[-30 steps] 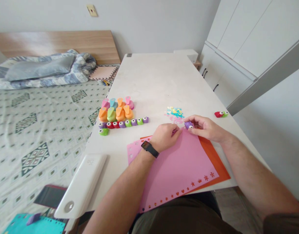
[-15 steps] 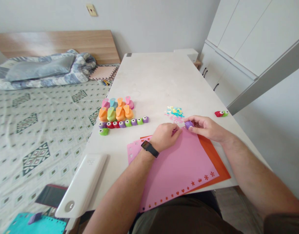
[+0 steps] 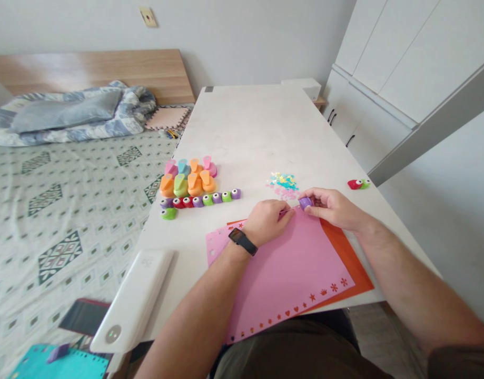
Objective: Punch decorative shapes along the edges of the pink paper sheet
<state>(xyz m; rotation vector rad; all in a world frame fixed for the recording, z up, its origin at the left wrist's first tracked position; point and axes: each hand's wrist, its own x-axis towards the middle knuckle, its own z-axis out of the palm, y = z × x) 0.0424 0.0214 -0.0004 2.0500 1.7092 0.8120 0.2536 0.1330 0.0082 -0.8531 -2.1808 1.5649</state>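
Note:
My right hand (image 3: 332, 208) is closed round a small purple craft punch (image 3: 305, 202) at the far edge of a pink paper sheet (image 3: 285, 263). With fingers curled, my left hand (image 3: 269, 221) grips that same far edge just left of the punch. Shapes such as stars, hearts and crowns are cut along the sheet's near edge, and more holes run down its left side. An orange sheet (image 3: 344, 258) lies underneath and shows at the right. Just beyond the hands is a pile of punched paper bits (image 3: 283, 181), pink, teal and yellow.
Larger punches (image 3: 195, 184) and a row of small punches (image 3: 207, 199) stand at the left. A red and a green punch (image 3: 355, 184) sit by the right edge. A white laminator-like device (image 3: 135, 300) lies at the front left, with a teal punched sheet (image 3: 63, 363) below.
Almost nothing differs. Both hands, the purple punch and the pink sheet keep nearly the same places.

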